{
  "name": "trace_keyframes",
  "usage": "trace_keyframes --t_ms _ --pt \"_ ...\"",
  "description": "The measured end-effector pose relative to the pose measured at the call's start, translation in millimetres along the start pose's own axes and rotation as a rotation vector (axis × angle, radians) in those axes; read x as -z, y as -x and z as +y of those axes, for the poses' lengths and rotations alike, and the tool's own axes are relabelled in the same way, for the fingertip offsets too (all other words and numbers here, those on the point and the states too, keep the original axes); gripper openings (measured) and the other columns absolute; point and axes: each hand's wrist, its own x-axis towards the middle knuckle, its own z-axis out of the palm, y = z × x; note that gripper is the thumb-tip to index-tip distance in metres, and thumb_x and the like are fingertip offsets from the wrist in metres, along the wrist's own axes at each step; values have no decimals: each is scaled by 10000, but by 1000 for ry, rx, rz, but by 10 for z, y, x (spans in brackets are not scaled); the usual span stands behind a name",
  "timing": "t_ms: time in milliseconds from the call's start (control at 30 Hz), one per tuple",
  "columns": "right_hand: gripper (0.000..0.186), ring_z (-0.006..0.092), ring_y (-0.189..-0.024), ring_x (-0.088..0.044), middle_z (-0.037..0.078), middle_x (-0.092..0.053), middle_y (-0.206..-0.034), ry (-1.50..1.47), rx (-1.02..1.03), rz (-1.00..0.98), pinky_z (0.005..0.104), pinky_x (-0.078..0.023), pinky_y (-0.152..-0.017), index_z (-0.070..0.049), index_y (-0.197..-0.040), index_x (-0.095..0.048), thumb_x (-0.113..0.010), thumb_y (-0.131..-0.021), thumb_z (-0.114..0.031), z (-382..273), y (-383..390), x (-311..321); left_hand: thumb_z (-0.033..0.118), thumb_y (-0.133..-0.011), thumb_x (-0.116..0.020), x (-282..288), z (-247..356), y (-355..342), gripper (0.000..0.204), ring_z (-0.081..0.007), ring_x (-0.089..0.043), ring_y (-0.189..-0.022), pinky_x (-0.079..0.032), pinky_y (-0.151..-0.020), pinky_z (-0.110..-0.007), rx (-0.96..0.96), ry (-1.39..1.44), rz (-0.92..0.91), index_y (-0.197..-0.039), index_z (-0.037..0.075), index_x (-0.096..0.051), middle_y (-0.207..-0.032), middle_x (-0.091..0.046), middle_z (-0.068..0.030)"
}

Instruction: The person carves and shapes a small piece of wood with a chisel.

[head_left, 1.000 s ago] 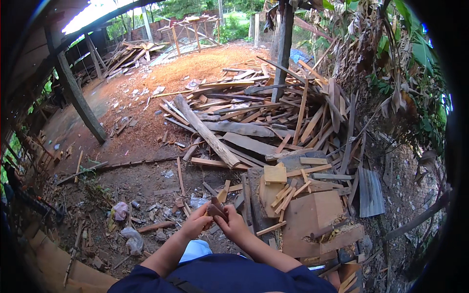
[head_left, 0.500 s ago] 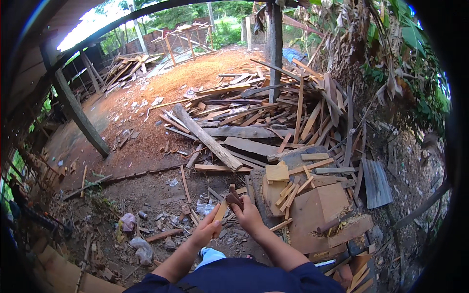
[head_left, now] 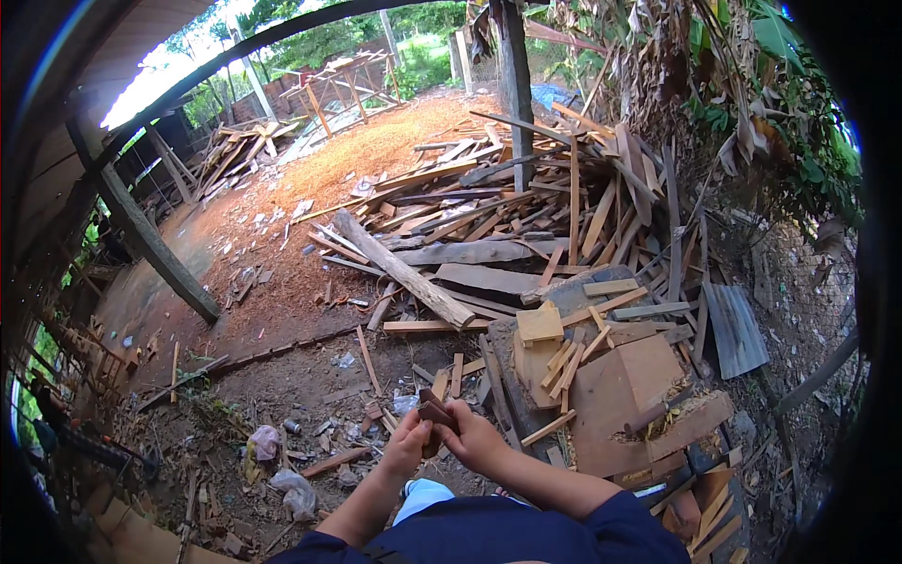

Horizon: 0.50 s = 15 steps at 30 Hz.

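Observation:
Both my hands meet low in the centre of the view. My left hand (head_left: 407, 442) is closed on a small wooden piece, partly hidden by the fingers. My right hand (head_left: 468, 434) grips a dark brown wooden block (head_left: 436, 411) against it, thumb across the block. A pale strip of wood shows just behind the block; whether it is held, I cannot tell. To the right of my hands lies a low stack of boards (head_left: 611, 404) with short pale battens (head_left: 564, 368) and a small square piece (head_left: 539, 324) on top.
A large scrap-wood pile (head_left: 498, 235) surrounds an upright post (head_left: 515, 94). A leaning post (head_left: 164, 258) stands at left. Corrugated sheet (head_left: 736, 329), dry foliage and wire mesh are at right. Plastic bags (head_left: 293, 491) and debris litter the dirt; orange sawdust (head_left: 329, 155) lies further back.
Half a second ago my hands held a pale piece and the dark piece apart and higher; now they are together and slightly lower, the pale piece mostly hidden. The view has turned slightly.

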Motion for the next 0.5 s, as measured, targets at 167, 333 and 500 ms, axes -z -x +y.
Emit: trace_keyframes --t_ms 167,333,500 --pt "298 415 -783 -565 235 -581 -807 -64 32 198 461 -442 -641 -64 -1020 -422 -526 -836 -274 91 -267 143 376 -875 -461 -210 253 71 716 -65 -369 -518 -287 -448 -203 -32 20 -222 -1389 68 -70 -699 -418 5" --pt "264 397 -780 -581 219 -591 -821 -16 62 97 446 -450 -637 -76 -1011 -440 -530 -838 -253 -188 -1 -29 320 -891 -450 -109 261 48 531 -49 -338 -484 -276 -430 -194 -12 191 -112 -1316 82 -238 -691 -408 34" --pt "235 398 -771 -583 202 -595 -811 -13 -50 166 440 -450 -623 -83 -981 -450 -542 -833 -241 -159 -227 140 355 -886 -460 -138 325 139 518 -43 -325 -474 -248 -409 -190 -55 228 -268 -1281 67 -291 -695 -418 25"
